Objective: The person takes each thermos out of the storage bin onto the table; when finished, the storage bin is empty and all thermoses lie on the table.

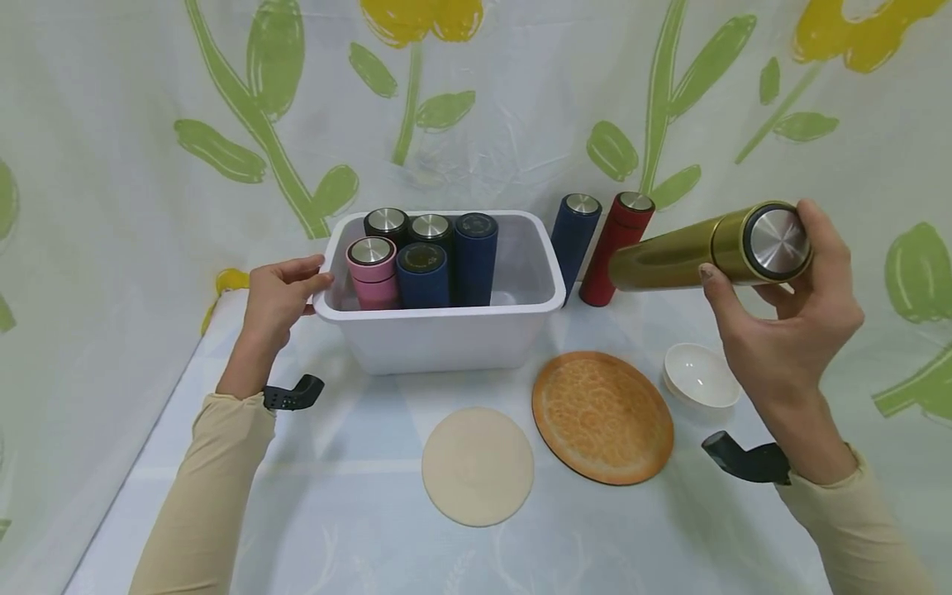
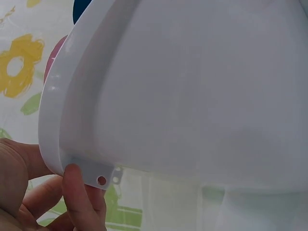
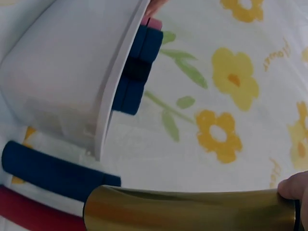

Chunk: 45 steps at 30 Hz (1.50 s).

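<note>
My right hand [image 1: 799, 330] grips a gold thermos flask [image 1: 677, 256] around its capped end, holding it tilted nearly level in the air. The silver lid faces me, and the flask's base points left toward a red flask [image 1: 617, 248]. My left hand [image 1: 278, 302] pinches the left rim of a white plastic tub [image 1: 446, 343]; thumb and fingers show at that edge in the left wrist view. Several flasks stand upright in the tub's left part, among them a pink flask [image 1: 373, 277] and a blue flask [image 1: 476, 256]. The gold flask [image 3: 192, 209] also shows in the right wrist view.
Right of the tub, a dark blue flask [image 1: 574, 235] stands beside the red one. In front lie a round beige disc [image 1: 478, 467] and a brown patterned round mat [image 1: 602, 417]. A white bowl [image 1: 701, 376] sits below the raised flask. A flower-printed curtain [image 1: 521, 99] hangs behind.
</note>
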Each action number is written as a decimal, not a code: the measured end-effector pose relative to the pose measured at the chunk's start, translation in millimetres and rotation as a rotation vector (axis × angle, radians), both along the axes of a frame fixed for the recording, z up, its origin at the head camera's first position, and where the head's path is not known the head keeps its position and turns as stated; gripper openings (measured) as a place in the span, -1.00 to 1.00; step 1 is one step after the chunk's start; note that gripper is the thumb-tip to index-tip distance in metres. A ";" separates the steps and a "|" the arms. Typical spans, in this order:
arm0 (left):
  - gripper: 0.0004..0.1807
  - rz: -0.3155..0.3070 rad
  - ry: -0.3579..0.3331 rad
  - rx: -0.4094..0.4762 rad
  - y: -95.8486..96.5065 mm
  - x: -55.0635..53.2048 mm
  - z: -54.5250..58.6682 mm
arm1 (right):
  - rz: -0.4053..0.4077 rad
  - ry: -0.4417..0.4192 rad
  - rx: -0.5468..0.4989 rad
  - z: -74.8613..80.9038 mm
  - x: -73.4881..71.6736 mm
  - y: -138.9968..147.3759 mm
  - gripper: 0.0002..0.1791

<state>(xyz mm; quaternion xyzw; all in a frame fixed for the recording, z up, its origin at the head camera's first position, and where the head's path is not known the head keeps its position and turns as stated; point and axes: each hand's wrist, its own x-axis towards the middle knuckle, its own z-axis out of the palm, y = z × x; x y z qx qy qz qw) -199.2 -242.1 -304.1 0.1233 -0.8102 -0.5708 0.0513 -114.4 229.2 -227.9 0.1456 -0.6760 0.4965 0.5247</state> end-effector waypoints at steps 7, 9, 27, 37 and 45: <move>-0.46 0.000 0.001 -0.009 -1.8 -1.3 -0.8 | -0.145 -0.081 0.121 -4.3 -8.9 22.3 -0.28; -0.46 0.000 0.003 -0.012 -2.0 -1.7 -0.8 | -0.169 -0.094 0.149 -4.6 -11.5 27.1 -0.28; -0.45 0.002 0.003 -0.004 -1.6 -1.7 -2.3 | -0.214 -0.164 0.224 -16.6 -42.1 55.1 -0.32; -0.44 -0.008 -0.006 0.003 -0.2 -0.9 -2.7 | -0.258 -0.285 0.191 -43.6 -76.6 85.0 -0.30; -0.44 -0.001 -0.002 0.011 -1.0 0.1 -2.4 | -0.254 -0.346 0.203 -49.6 -97.7 86.1 -0.30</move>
